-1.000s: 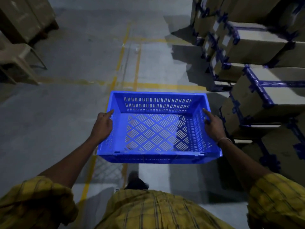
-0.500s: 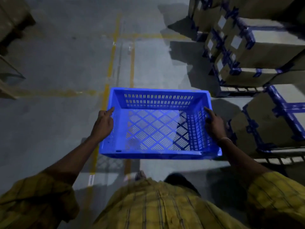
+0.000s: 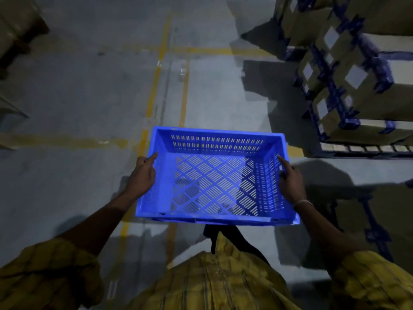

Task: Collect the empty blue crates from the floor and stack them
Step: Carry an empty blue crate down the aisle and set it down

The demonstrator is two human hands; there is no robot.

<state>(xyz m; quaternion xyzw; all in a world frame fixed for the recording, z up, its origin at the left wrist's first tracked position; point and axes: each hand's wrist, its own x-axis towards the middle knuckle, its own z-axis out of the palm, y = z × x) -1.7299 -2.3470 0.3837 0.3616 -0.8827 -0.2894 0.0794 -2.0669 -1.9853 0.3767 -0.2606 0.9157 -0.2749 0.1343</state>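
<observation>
An empty blue crate with a slotted floor and slotted walls hangs level in front of my waist, above the concrete floor. My left hand grips its left wall, thumb along the rim and fingers hidden under the outside. My right hand grips the right wall the same way, with a thin bangle at the wrist. No other blue crate is in sight.
Stacks of cardboard boxes bound with blue strapping stand on pallets to the right, another box close by my right arm. Yellow floor lines run ahead. More cartons sit at the far left.
I have walked forward with the crate held the same way; the boxes on the right slid nearer and the chair at the left has dropped out of sight.
</observation>
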